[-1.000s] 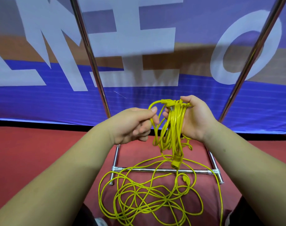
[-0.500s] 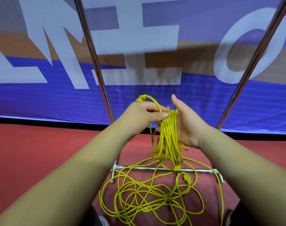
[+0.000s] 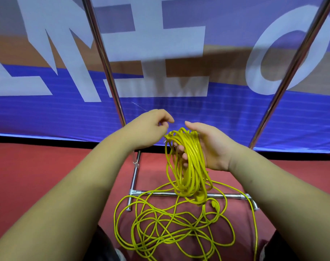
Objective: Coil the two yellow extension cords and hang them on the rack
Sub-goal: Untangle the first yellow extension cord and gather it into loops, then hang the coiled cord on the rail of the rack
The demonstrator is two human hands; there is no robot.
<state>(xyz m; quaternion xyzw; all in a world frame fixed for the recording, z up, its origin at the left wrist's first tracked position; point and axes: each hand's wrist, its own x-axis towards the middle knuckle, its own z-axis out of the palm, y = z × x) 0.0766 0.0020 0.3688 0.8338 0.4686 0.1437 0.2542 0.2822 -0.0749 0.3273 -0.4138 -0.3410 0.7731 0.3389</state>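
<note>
Coiled yellow cord [image 3: 190, 157] hung over the right hand [image 3: 216, 147], fingers curled through its loops; a loose yellow cord [image 3: 169, 228] lay tangled on the floor [image 3: 38, 176] by the rack [image 3: 104, 59]: two cords, seemingly. Light, limp, springy, it wanted gripping at the loops' top. Left hand [image 3: 149, 129], loosely curled, held nothing.

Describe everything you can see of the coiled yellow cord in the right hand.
The coiled cord is a thin, glossy yellow, plastic-looking cable gathered into many long narrow loops. It hangs over the right hand, whose fingers curl through the loops. A plug end sticks out at the top, towards the left hand, which appears not to hold it. The bottom of the loops dangles in front of the rack's lower bar, above the loose cord on the floor.
</note>
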